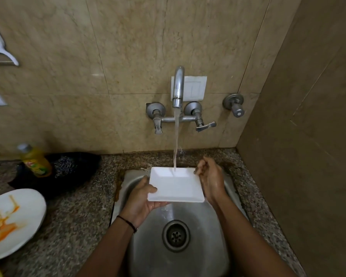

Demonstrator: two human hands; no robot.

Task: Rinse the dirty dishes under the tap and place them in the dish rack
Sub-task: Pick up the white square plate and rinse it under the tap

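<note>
A white square plate (178,186) is held level over the steel sink (144,246), under the running tap (177,86). The water stream lands near the plate's far edge. My left hand (142,198) grips the plate's left near corner, thumb on top and fingers underneath. My right hand (210,178) holds the right edge, its fingers curled at the far right corner. A round white plate (14,222) smeared with orange sauce lies on the counter at the left.
A yellow dish-soap bottle (35,160) stands at the back left beside a dark scrubber and cloth (68,166). Two tap handles (205,125) and a separate valve (235,105) stick out of the tiled wall. A side wall closes in on the right. No dish rack is in view.
</note>
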